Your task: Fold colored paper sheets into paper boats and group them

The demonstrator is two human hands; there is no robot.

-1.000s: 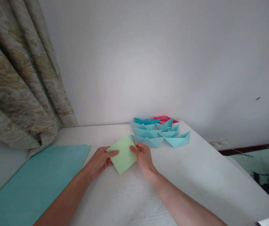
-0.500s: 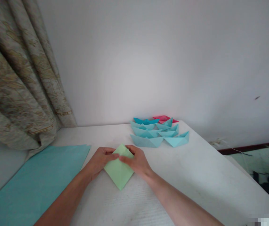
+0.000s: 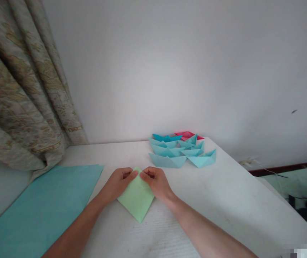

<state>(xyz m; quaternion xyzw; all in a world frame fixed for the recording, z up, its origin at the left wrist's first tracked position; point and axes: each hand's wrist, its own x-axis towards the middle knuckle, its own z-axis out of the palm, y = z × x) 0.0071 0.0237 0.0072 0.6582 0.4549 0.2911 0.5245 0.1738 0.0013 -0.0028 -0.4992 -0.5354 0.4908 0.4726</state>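
Note:
A light green piece of folded paper (image 3: 137,199), diamond-shaped with one corner toward me, is held low over the white table. My left hand (image 3: 119,182) pinches it near the far corner, thumb on top and fingers curled behind. On the other side of that corner my right hand (image 3: 156,182) grips it the same way, the two thumb tips almost meeting. The fingers behind the paper are partly hidden. Beyond my hands stand several light blue paper boats (image 3: 168,161), with a darker blue boat (image 3: 166,138) and a pink boat (image 3: 187,135) at the back.
A stack of large teal paper sheets (image 3: 48,200) lies on the table (image 3: 209,215) at the left. A patterned curtain (image 3: 27,93) hangs down to the table's back left corner. The wall (image 3: 156,71) rises behind the boats. A cable (image 3: 271,172) shows beyond the right edge.
Both thumbs have moved up to the far corner of the green paper. Its near corner has shifted slightly toward me, and more of its face shows. The boats have not moved.

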